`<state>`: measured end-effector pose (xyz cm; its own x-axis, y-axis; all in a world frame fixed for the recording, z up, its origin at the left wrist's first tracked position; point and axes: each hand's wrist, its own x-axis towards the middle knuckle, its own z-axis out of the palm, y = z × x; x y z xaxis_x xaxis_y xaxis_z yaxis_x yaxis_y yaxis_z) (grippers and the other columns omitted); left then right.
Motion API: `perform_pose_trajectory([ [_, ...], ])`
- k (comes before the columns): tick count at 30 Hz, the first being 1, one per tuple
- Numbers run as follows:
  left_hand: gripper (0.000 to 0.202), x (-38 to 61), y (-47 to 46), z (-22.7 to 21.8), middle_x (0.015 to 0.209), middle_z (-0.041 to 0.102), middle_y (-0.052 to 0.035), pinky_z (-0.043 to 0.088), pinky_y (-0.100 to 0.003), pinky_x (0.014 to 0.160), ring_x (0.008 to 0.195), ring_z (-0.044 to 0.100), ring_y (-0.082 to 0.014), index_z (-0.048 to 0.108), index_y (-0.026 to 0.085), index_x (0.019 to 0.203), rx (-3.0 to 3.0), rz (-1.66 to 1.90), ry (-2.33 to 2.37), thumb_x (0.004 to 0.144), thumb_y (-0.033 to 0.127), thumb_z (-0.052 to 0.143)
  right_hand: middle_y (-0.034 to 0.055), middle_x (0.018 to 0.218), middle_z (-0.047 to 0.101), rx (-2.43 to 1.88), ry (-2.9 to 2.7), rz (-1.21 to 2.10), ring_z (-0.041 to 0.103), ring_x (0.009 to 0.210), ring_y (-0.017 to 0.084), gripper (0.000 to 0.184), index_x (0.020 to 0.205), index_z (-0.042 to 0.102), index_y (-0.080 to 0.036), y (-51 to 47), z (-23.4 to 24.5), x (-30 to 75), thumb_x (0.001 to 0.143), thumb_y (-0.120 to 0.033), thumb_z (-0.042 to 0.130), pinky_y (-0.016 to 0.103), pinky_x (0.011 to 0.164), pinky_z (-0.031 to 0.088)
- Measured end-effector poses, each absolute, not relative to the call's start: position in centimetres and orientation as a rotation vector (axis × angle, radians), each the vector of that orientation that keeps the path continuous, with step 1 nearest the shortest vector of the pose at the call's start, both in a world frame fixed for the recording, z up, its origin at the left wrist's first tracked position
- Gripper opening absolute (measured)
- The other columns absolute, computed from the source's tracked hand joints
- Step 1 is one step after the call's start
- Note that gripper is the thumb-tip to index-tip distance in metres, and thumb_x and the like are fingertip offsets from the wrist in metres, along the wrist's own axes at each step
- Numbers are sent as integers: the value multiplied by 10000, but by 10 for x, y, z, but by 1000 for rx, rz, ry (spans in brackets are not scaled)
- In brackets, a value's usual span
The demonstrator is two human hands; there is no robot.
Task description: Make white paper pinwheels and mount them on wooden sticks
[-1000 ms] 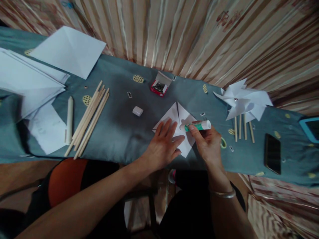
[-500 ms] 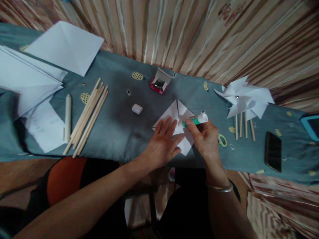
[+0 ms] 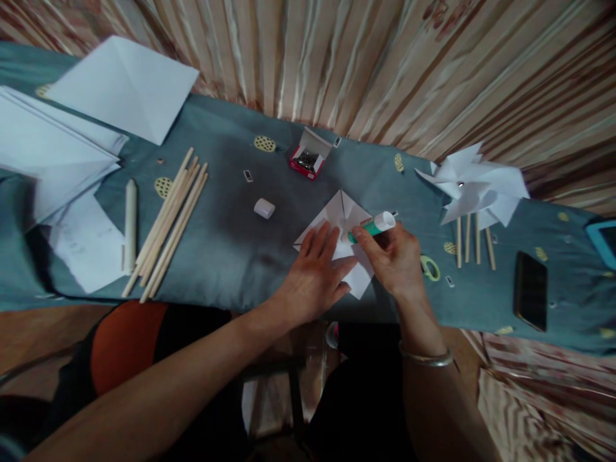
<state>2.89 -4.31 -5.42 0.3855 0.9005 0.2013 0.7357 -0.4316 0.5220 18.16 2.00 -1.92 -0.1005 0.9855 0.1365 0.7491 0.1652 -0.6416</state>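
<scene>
A square of white paper [image 3: 359, 280] with cut or creased diagonals lies on the table before me. My left hand [image 3: 315, 273] rests flat on its left side with the fingers spread. Held in my right hand [image 3: 397, 256] is a green and white glue stick [image 3: 373, 228], tilted, its tip at the paper's middle. Whether the tip touches the paper is hidden by my fingers. The white glue cap [image 3: 264, 208] lies apart to the left. Beyond the paper stands an open red box [image 3: 308, 157] of small metal pieces. Green-handled scissors [image 3: 430, 268] lie partly hidden beside my right wrist.
Wooden sticks [image 3: 171, 228] and a pale candle-like rod [image 3: 130, 224] lie at left, near stacked white paper [image 3: 62, 154] and a separate sheet [image 3: 128, 86]. Paper pinwheels [image 3: 481, 183] on sticks lie at right, by a black phone [image 3: 530, 290]. A curtain [image 3: 337, 64] hangs along the far edge.
My right hand and the glue stick have shifted slightly up and left over the paper. My left hand stays pressed on the sheet.
</scene>
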Motion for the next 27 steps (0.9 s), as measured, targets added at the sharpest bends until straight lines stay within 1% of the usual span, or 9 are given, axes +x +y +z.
perform_pose_trajectory([
  [8, 452, 29, -43, -53, 1524, 352, -170, 250, -650, 1106, 1434, 239, -407, 604, 218, 1250, 2309, 661, 1427, 817, 319, 686, 28, 699, 684, -1602, -1991, 554, 620, 640, 190, 326, 849, 667, -204, 18, -17, 181, 816, -523, 608, 328, 634, 461],
  [13, 438, 29, -43, -54, 1526, 343, -161, 239, -626, 1123, 1443, 218, -401, 604, 214, 1242, 2324, 638, 1436, 826, 331, 674, 20, 674, 669, -1601, -2042, 548, 597, 597, 177, 309, 851, 658, -196, 18, -14, 179, 825, -499, 600, 310, 596, 435],
  [19, 455, 28, -44, -56, 1528, 336, -167, 235, -627, 1123, 1447, 203, -403, 588, 206, 1255, 2339, 651, 1427, 829, 342, 672, -4, 610, 627, -1593, -2062, 515, 555, 534, 151, 298, 770, 628, -201, 17, -12, 177, 809, -496, 609, 285, 549, 403],
  [27, 504, 28, -43, -53, 1532, 337, -179, 246, -636, 1112, 1438, 228, -411, 571, 214, 1288, 2352, 639, 1424, 816, 345, 688, -9, 591, 619, -1608, -2074, 536, 547, 528, 148, 307, 743, 603, -208, 15, -12, 181, 813, -507, 608, 283, 546, 395],
])
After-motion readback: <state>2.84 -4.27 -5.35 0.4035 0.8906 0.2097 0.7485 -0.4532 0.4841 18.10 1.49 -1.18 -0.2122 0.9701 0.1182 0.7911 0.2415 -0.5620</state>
